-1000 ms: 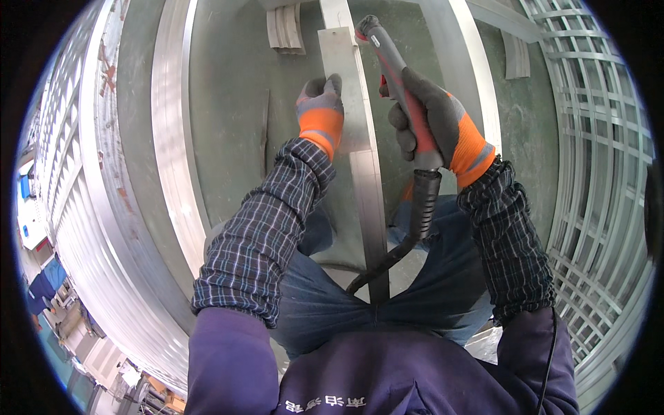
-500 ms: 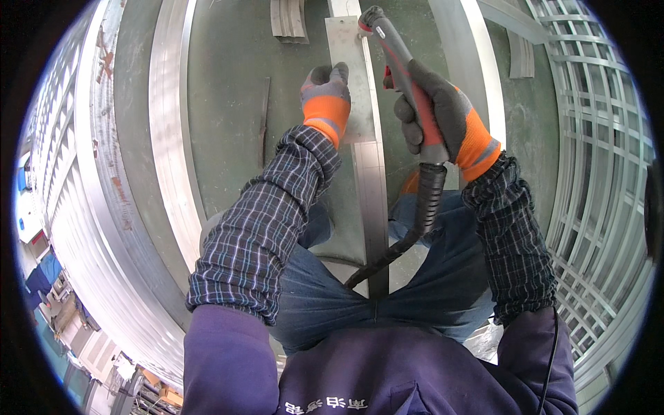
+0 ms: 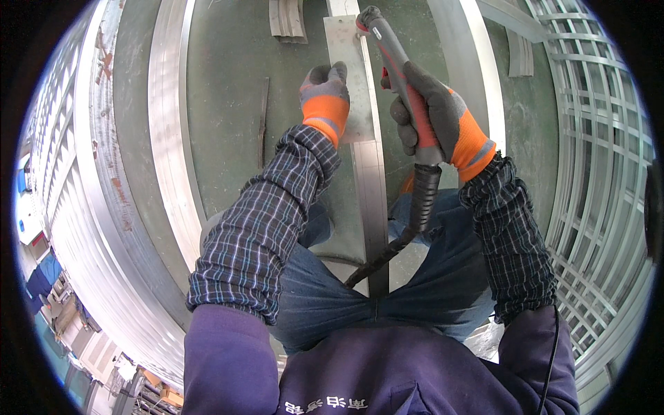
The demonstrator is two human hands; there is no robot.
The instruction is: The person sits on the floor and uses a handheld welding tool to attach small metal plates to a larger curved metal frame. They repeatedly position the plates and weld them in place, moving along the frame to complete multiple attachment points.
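Observation:
A flat silver metal plate [image 3: 360, 76] lies along a long metal bar [image 3: 371, 183] that runs away from me between my knees. My left hand [image 3: 325, 86], in a grey and orange work glove, is closed at the plate's left edge, thumb on top and the other fingers curled. My right hand [image 3: 439, 114], gloved alike, wraps around a grey and red welding torch [image 3: 415, 104] with a red trigger. The torch's head is at the plate's far right edge; whether its tip touches is hard to tell. A black hose [image 3: 424, 197] trails from its handle toward my lap.
Long metal profiles [image 3: 173, 124] run along the left, and another pale profile [image 3: 477, 62] lies on the right. Short ribbed offcuts [image 3: 288, 21] and a thin dark strip [image 3: 264, 121] rest on the green floor [image 3: 228, 69]. Metal grating [image 3: 602, 173] stands at far right.
My right hand and the torch have shifted very slightly to the left. My left hand and the plate are practically where they were.

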